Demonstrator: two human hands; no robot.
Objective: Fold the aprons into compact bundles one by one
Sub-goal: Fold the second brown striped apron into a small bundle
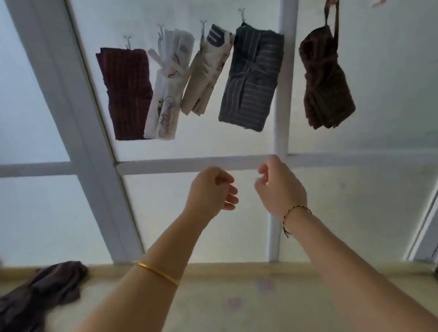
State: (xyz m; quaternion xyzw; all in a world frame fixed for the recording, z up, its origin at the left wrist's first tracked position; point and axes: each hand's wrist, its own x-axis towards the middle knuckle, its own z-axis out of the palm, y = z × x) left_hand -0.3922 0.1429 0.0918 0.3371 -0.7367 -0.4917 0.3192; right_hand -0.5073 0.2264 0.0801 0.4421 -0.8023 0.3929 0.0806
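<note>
We see five folded apron bundles hanging in a row on wall hooks: a dark red striped bundle (129, 94), a white printed bundle (167, 94), a beige bundle (206, 74), a grey striped bundle (252, 79) and a brown bundle (325, 80). A dark unfolded apron (27, 311) lies crumpled on the table at left.

Five folded apron bundles (252, 78) hang in row on wall hooks (242, 16), above horizontal frame bar (197, 163). Left hand (210, 191) and right hand (279, 185) side by side just below bar, apart. Loose apron (26, 308) on table (233, 318), far below-left of bar.
</note>
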